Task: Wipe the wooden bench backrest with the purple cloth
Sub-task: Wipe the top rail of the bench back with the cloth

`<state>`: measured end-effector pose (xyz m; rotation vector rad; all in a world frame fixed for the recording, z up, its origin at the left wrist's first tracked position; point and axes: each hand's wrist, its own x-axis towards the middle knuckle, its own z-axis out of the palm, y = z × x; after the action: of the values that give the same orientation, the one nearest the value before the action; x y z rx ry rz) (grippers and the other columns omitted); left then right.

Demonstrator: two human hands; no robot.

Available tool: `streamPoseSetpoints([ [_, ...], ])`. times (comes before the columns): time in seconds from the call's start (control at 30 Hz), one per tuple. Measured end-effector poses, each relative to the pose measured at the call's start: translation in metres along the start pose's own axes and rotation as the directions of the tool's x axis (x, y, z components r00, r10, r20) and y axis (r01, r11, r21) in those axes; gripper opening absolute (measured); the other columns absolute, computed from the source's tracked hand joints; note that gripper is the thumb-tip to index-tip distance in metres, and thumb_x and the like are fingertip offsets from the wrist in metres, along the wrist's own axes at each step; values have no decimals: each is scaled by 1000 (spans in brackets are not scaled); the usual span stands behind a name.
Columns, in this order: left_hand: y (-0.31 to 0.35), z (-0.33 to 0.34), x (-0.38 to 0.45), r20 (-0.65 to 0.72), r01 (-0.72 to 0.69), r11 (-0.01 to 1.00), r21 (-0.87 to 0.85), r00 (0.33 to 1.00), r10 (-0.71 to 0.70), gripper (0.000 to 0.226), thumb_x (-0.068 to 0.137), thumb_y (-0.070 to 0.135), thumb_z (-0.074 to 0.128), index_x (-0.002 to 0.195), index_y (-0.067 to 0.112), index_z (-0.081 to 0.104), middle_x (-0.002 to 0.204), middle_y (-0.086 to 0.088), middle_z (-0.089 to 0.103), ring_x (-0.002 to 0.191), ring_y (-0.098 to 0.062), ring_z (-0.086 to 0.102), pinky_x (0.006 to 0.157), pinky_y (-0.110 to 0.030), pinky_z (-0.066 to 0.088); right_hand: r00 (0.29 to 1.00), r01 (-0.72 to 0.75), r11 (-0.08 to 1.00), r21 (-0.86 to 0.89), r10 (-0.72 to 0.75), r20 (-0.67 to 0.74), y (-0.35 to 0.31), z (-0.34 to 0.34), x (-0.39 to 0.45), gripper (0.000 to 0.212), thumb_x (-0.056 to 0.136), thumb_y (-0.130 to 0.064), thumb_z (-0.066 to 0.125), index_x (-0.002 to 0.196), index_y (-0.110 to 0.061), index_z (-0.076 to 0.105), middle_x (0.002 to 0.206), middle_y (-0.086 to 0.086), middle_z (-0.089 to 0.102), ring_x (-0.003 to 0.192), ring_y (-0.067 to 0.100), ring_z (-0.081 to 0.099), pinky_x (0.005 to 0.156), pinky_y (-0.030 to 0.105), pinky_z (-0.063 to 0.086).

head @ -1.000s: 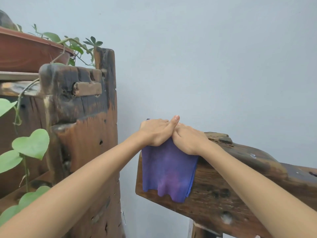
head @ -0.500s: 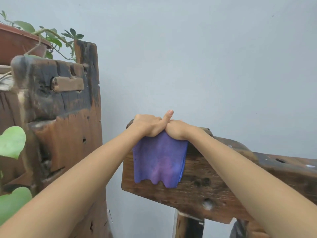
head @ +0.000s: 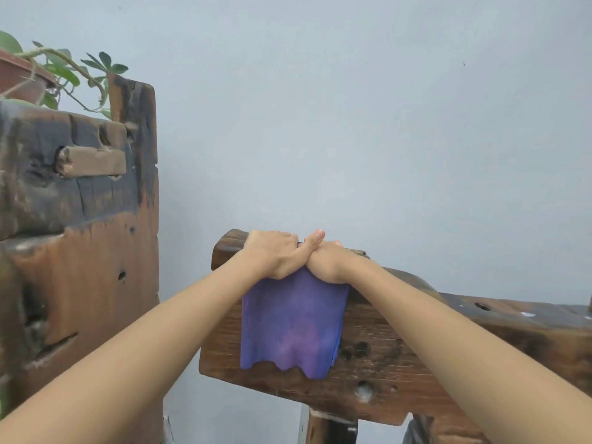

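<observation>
Purple cloth (head: 293, 328) draped over backrest (head: 384, 363), both hands pressing its top

Both hands sit side by side on the top edge of the wooden bench backrest (head: 384, 363), the left hand (head: 272, 254) and right hand (head: 330, 261) touching each other and pressing down on the purple cloth (head: 291, 328). The cloth drapes over the near face of the plank, its wavy lower edge hanging free. To the left stands a dark, weathered wooden post (head: 83, 219) with a potted plant (head: 19, 78) on top, against a pale wall (head: 352, 107).
</observation>
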<state>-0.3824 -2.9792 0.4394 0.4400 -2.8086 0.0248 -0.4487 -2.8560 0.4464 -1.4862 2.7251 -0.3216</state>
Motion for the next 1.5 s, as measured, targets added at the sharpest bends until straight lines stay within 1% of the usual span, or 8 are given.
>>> streamPoseSetpoints([
  [0.1,5,1,3,-7,4,999,53,1000,-3,102,85,77,-13,117,22,67,120,-5,69,117,-27,61,83,-43,33,999,-12,1000,-16,12,-30,0,1,-3,46,108,-31,17,139,-26,50,149,2,51,142,27,41,121,58,13],
  [0.33,11,20,-25,-291,-82,987,135,949,118,80,88,69,-7,89,19,57,105,-2,69,107,-23,61,83,-38,40,990,-27,997,-77,16,-141,5,19,-28,38,109,-28,20,129,-25,52,148,3,46,143,27,38,120,54,20],
  [0.47,14,26,-41,-363,-100,976,192,917,166,84,92,64,-4,99,14,64,101,-3,68,100,-24,60,93,-36,43,986,-41,994,-101,24,-167,11,25,-42,53,111,-34,15,161,-21,24,171,3,15,159,16,7,127,50,-2],
  [0.8,22,3,13,44,41,998,-50,998,-39,117,69,84,-23,137,35,59,138,4,64,131,-23,55,103,-46,36,991,-135,986,-102,132,-35,32,6,15,62,103,-46,12,162,-30,22,170,-3,22,156,18,17,122,57,-2],
  [1.03,45,7,-20,-7,-53,999,-3,999,53,95,86,75,-10,145,27,48,153,-1,47,144,-19,37,116,-42,29,994,-102,981,-165,96,-44,65,15,-15,70,100,-49,4,165,-22,10,173,3,6,159,16,-1,124,48,-9],
  [1.17,58,15,-17,-54,-78,997,9,996,78,110,73,76,-19,148,28,45,156,2,44,145,-17,35,117,-39,28,986,-129,977,-168,108,-129,79,27,-25,72,101,-50,6,165,-16,7,173,7,1,159,20,-2,127,45,-5],
  [1.3,67,15,-3,19,-28,1000,-1,999,28,80,94,67,-6,148,34,44,153,6,47,145,-17,37,113,-42,31,986,-132,985,-111,119,-117,87,20,-12,70,102,-45,11,164,-13,13,171,6,15,158,21,9,127,48,-2],
  [1.5,76,12,28,156,89,993,-73,985,-77,82,91,72,-7,153,39,36,150,-3,52,141,-27,45,113,-45,31,996,-89,991,-98,89,-10,85,-4,2,53,107,-39,15,158,-37,28,164,1,32,150,28,26,124,57,5],
])
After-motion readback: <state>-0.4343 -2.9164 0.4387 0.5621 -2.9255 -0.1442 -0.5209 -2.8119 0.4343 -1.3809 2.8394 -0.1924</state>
